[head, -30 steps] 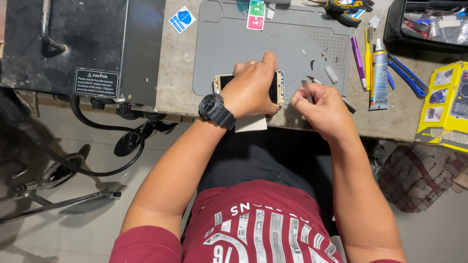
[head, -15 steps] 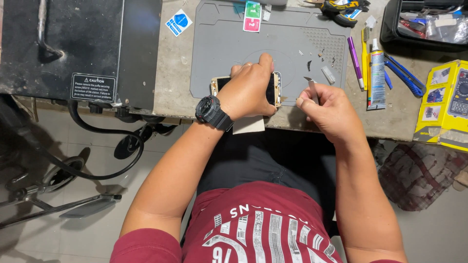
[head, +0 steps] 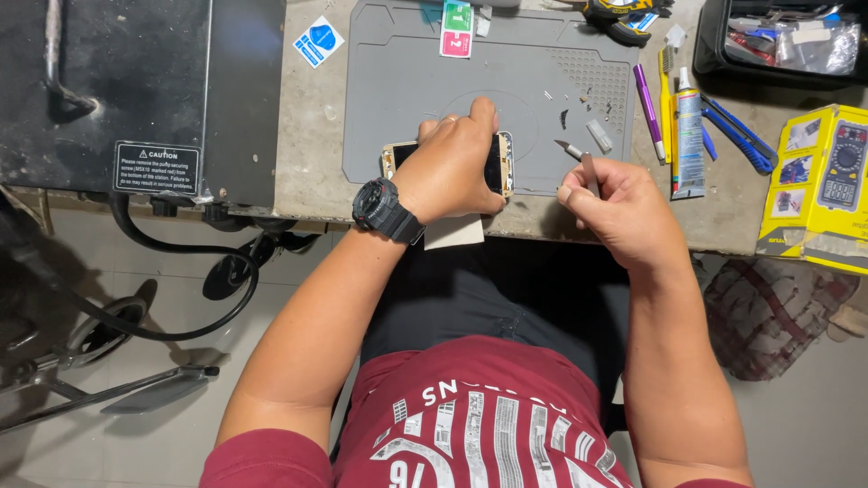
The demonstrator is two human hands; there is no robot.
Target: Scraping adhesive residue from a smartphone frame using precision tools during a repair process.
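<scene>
So we've got the phone (head: 500,164) lying flat near the bottom edge of the grey mat (head: 398,81), right in the middle of the frame, and our left hand (head: 455,164) is spread over most of it, palm down, fingers curled over the far edge, pinning it in place, so only the gold ends poke out either side. Our right hand (head: 624,212) sits just to the right of the phone, closed tight around a thin metal blade tool (head: 580,159), pinched between thumb and fingers with the tip pointing up-left toward the phone's right end, close but not touching it. Looks to us like we're at the prying or scraping stage on that right edge, working around the frame of the phone. The next bit calls for keeping the left hand clamped down so the phone doesn't skate, and bringing the tip in low and shallow at the seam, since a steep angle could slip or gouge the glass. There's a white card or paper (head: 455,233) sticking out under the left wrist, past the bench edge. A few tiny bits (head: 599,135) are scattered on the mat above the tool. Over on the right of the frame there's a glue tube (head: 689,136), a purple pen (head: 646,99), blue-handled pliers (head: 741,136) and a yellow box (head: 818,190). A big black machine (head: 136,81) fills the upper left.
</scene>
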